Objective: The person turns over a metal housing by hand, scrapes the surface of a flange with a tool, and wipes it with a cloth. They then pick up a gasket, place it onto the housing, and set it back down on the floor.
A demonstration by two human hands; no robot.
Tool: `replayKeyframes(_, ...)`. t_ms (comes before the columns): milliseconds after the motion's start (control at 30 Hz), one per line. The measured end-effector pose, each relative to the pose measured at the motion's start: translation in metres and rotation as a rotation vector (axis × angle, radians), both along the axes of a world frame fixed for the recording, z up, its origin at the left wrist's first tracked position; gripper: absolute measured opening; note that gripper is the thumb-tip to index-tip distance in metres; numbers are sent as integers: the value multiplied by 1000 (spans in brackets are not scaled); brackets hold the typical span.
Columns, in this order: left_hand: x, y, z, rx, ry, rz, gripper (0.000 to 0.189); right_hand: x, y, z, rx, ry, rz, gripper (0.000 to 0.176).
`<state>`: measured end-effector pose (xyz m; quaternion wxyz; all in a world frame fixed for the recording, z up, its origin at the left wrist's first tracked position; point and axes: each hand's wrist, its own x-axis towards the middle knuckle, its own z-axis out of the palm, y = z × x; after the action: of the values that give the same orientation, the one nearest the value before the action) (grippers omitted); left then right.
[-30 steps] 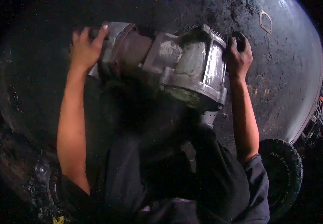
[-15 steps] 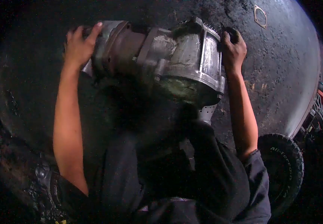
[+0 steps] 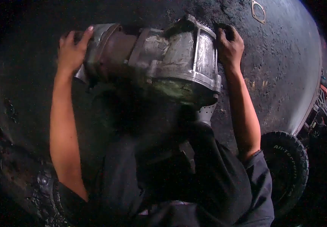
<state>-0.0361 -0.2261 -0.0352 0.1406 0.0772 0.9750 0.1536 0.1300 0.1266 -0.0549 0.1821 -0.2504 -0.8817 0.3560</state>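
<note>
Dim room, corners near black. Light falls on the right side of the dark, pitted surface [image 3: 284, 75]; left side in shadow. Bench or floor, can't tell. Rusty-brown stains [image 3: 259, 86] right of centre. All-Terrain tyre [image 3: 294, 160] lower right; tangled cables [image 3: 323, 106] beyond the right edge.

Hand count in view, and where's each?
2. Left hand is on the left end of the metal housing; right hand is at its right end, fingers curled, exact contact unclear. Dark areas could hide others.
</note>
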Motion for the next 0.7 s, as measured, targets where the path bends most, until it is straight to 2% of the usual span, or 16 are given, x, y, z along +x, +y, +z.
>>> replayKeyframes(100, -4, -1, -3, -3, 51, -23, 72, -1, 1, -1, -9, 0, -7, 20)
replayKeyframes(167, -8, 5, 7, -74, -119, -11, 72, -2, 4, -2, -7, -31, 2, 20)
replayKeyframes(200, -7, 6, 8, -74, -119, -12, 72, -2, 6, -3, -7, -62, 14, 20)
replayKeyframes(400, -3, 6, 5, 2, 20, 13, 77, -2, 5, -2, 8, -71, 17, 21)
replayKeyframes(467, -7, 4, 1, -31, -23, 37, 67, -2, 5, -2, -1, -73, 12, 21)
replayKeyframes(600, -7, 5, 5, -9, 1, -18, 64, -2, 4, 0, -38, -78, -5, 22)
replayKeyframes(667, -6, 10, 14, 37, -95, -15, 76, -1, 6, -2, -27, -103, -5, 22)
replayKeyframes(700, -6, 8, 11, 37, -96, -15, 76, -1, 7, -3, -16, -127, -6, 22)
